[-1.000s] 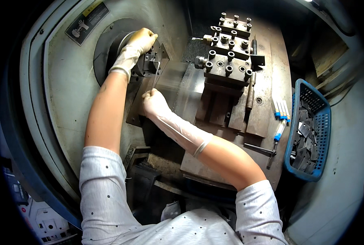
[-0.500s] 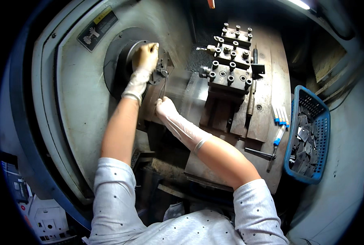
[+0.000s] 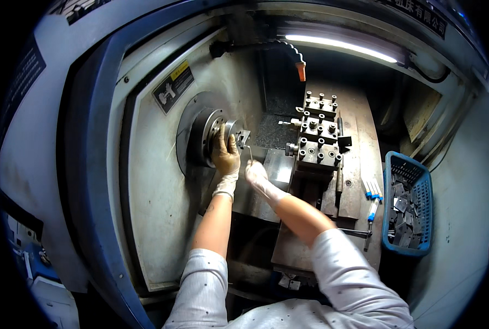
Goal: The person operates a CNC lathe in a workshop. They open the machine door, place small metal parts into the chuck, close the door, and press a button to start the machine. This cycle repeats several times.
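Observation:
My left hand (image 3: 226,157), in a pale glove stained brown at the fingers, reaches to the lathe's round chuck (image 3: 204,137). Its fingers are stretched and apart, touching the smaller round fixture (image 3: 231,129) on the chuck's front. Against that fixture's face sits a small metal plate (image 3: 245,137). Just right of it, my gloved right hand (image 3: 256,174) is closed around a thin bent rod that looks like a hex key (image 3: 250,152). The rod's tip points up near the plate; whether it touches is too small to tell.
Tool holders (image 3: 318,153) with several bolts stand on the slide to the right. Blue-capped tubes (image 3: 372,189) and a T-handled wrench (image 3: 368,236) lie beyond them. A blue basket (image 3: 387,219) holds metal plates. An orange-tipped coolant hose (image 3: 301,71) hangs at the back.
The view has tilted up, showing more of the machine. My left hand has gone from closed fingers above the fixture to spread fingers against it. The rod remains in my right hand.

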`<action>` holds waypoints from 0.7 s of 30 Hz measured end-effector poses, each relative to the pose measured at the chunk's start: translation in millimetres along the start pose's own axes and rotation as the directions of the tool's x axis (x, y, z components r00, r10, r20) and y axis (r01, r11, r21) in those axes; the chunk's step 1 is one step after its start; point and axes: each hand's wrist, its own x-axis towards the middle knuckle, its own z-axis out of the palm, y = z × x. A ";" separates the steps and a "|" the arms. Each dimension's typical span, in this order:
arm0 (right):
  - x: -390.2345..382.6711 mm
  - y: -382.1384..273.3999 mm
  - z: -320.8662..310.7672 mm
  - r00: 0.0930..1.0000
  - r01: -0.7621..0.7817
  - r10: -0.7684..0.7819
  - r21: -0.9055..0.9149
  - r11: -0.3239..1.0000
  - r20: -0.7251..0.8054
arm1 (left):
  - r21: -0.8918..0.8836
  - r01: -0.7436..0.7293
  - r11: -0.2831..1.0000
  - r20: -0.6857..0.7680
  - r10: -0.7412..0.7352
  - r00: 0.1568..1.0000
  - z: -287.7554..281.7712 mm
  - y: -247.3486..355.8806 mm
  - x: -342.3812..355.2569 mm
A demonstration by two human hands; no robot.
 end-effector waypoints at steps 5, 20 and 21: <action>-62.8 -39.8 -8.3 0.937 -0.316 0.182 0.503 0.805 0.297 | 0.038 0.077 0.996 0.090 -0.081 0.993 0.4 -7.1 1.2; -24.2 -8.9 12.2 0.976 -0.187 0.197 0.113 0.976 -0.090 | 0.044 0.136 0.990 0.324 -0.143 0.935 -5.7 0.0 23.7; -12.9 -5.6 13.6 0.980 -0.183 0.190 0.125 0.975 -0.053 | -0.010 0.088 0.996 0.244 -0.083 0.966 -3.3 -2.3 17.3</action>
